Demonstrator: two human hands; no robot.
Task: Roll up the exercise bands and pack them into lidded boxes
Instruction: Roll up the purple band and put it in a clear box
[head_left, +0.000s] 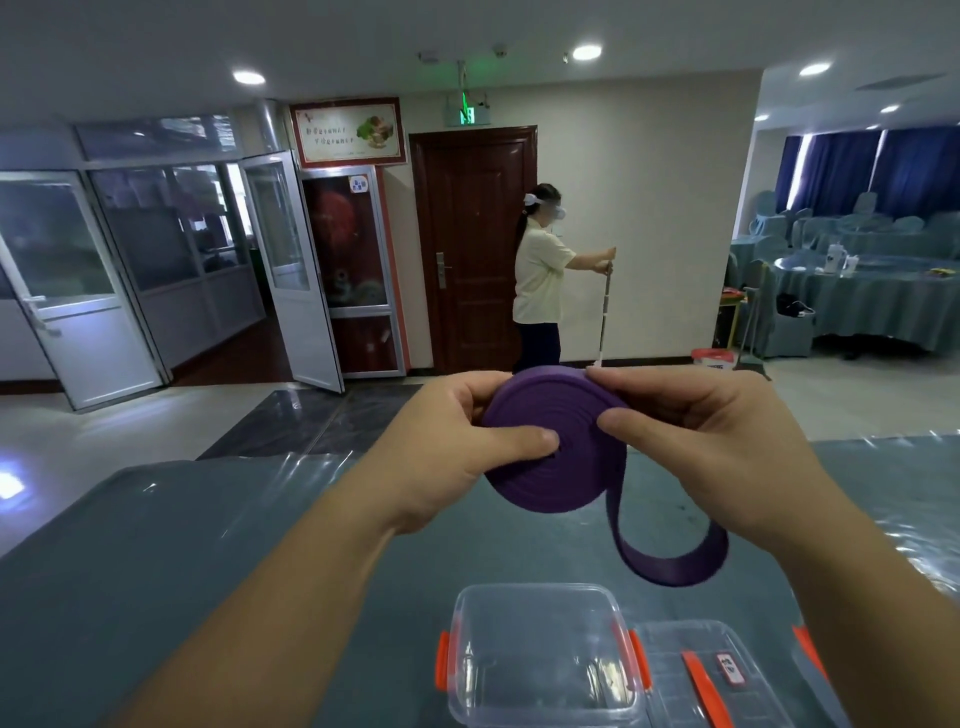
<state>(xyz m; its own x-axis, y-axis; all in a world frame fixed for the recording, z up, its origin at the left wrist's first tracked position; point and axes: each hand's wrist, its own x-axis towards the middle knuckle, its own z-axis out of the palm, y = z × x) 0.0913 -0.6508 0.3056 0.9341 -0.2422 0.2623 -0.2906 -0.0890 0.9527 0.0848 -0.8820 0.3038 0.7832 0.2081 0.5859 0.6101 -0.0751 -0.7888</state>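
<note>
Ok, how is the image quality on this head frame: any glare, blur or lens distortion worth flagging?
Head view: strong wide-angle bending, door frames and walls lean near the edges; ceiling lights glare on the table cover and the glossy floor; the purple band, left hand and right hand read sharp enough; the clear box is cut off at the bottom edge.

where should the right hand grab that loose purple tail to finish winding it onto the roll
Pinch the flat strap where it leaves the purple roll, just below the right hand, coming in from the right side. The loose tail hangs in a loop under that hand, so gripping close to the roll probably keeps it flat and taut while the left hand steadies the coil, thumb pressed on its face.
</note>
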